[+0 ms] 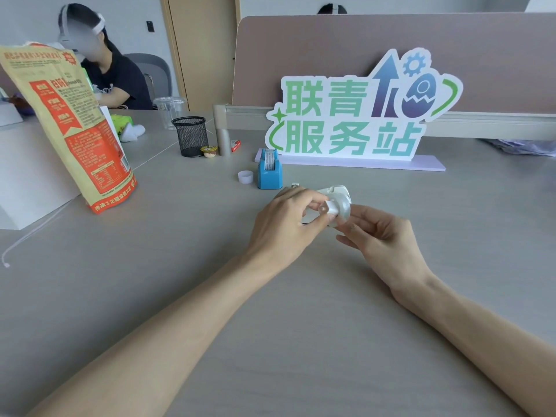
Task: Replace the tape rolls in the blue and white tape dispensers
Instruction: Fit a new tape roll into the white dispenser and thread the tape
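The blue tape dispenser [269, 173] stands upright on the grey desk [180, 266] with a tape roll seated in its top. A small empty whitish tape core [245, 176] lies just left of it. Both my hands hold the white tape dispenser [338, 203] above the desk, in front of the blue one. My left hand [285, 224] pinches a small white square piece at the dispenser's near side. My right hand [382, 233] grips the dispenser's body from the right and below. Much of the white dispenser is hidden by my fingers.
A large sign [355, 115] on a lilac base stands behind the dispensers. A black mesh pen cup [190, 136], a small yellow-lidded cup [208, 151] and a clear plastic cup [169, 109] sit at back left. A tall snack bag [69, 127] stands left. A person sits beyond it.
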The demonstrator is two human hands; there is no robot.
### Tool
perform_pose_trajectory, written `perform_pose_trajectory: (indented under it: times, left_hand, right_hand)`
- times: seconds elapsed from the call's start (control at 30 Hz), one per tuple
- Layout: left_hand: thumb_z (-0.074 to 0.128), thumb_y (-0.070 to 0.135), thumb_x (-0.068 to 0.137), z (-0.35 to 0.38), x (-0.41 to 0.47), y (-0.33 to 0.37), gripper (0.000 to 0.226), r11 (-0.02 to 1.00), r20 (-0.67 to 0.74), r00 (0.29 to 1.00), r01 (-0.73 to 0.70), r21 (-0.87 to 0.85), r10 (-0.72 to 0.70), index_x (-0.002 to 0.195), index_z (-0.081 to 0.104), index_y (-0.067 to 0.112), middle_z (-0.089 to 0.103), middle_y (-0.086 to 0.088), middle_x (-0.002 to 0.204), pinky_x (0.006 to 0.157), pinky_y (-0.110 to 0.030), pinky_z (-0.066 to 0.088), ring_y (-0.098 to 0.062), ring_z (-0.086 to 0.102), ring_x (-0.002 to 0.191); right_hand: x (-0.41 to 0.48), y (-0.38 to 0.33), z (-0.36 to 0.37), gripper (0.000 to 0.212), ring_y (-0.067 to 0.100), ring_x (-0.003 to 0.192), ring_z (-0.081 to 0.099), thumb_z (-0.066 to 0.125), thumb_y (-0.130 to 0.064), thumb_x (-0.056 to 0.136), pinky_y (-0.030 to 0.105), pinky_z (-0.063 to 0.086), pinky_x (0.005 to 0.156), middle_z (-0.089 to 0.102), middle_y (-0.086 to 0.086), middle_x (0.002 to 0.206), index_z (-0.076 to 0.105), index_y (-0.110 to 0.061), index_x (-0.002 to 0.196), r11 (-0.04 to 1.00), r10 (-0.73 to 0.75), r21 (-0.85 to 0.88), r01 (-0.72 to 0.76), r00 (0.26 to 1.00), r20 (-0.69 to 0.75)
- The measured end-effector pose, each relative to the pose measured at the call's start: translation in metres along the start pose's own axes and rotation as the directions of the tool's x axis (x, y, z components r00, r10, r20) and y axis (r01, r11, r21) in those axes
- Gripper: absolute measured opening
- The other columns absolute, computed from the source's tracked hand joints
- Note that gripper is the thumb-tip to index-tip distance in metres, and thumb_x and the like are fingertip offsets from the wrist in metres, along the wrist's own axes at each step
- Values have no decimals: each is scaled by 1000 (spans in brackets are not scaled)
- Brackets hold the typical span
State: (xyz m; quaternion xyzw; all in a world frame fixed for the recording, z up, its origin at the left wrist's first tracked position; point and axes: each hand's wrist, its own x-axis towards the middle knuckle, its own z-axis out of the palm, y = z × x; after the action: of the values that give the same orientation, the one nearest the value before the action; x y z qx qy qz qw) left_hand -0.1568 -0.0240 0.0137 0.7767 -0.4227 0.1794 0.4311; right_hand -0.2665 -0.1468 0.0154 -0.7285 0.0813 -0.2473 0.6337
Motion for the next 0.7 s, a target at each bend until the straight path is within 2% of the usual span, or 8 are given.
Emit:
perform_pose_trajectory:
  times: [0.2, 0.37, 0.5, 0.57, 0.7]
  left_hand:
    - [69, 29, 81, 4, -1, -1, 12, 999, -64, 997, -39, -4, 38, 92, 68, 24, 68, 12, 89, 69, -12, 39, 2, 46, 74]
    - [69, 23, 81, 8, 0, -2, 13, 996, -126, 988, -87, 17, 88, 92, 69, 16, 69, 6, 87, 82, -23, 45, 0, 43, 73]
    - [70, 24, 81, 6, 2, -3, 15, 996, -92, 993, -82, -26, 79, 94, 70, 16, 70, 5, 88, 77, -21, 45, -5, 49, 72]
    - [72, 22, 80, 7, 2, -3, 14, 995, -82, 995, -57, -80, 50, 93, 70, 16, 70, 3, 88, 79, -15, 43, -5, 52, 72]
    - [76, 15, 77, 7, 3, -2, 17, 984, -41, 999, -1, -179, -6, 92, 69, 11, 68, 2, 91, 68, -5, 38, -8, 62, 81]
  right_hand:
    - [0, -1, 1, 21, 9, 102, 70, 66, -16, 90, 28, 55, 90, 77, -2, 101, 71, -15, 109, 1000, -12, 11, 12, 1000, -2]
    - [-1, -3, 3, 16, 10, 100, 70, 65, -14, 90, 27, 55, 90, 78, -1, 97, 73, -17, 104, 999, -9, 40, 9, 1000, 2]
    - [0, -4, 3, 17, 10, 101, 70, 64, -15, 91, 27, 54, 92, 78, -2, 96, 72, -16, 106, 999, -18, 29, 18, 1000, 0]
    - [0, -4, 2, 17, 10, 102, 70, 64, -15, 91, 27, 54, 93, 78, -2, 97, 72, -17, 106, 1000, -15, 22, 15, 1000, 6]
    - [1, -3, 2, 18, 10, 102, 70, 64, -13, 92, 28, 54, 93, 77, -1, 98, 72, -15, 108, 1000, -3, 7, 3, 1000, 7]
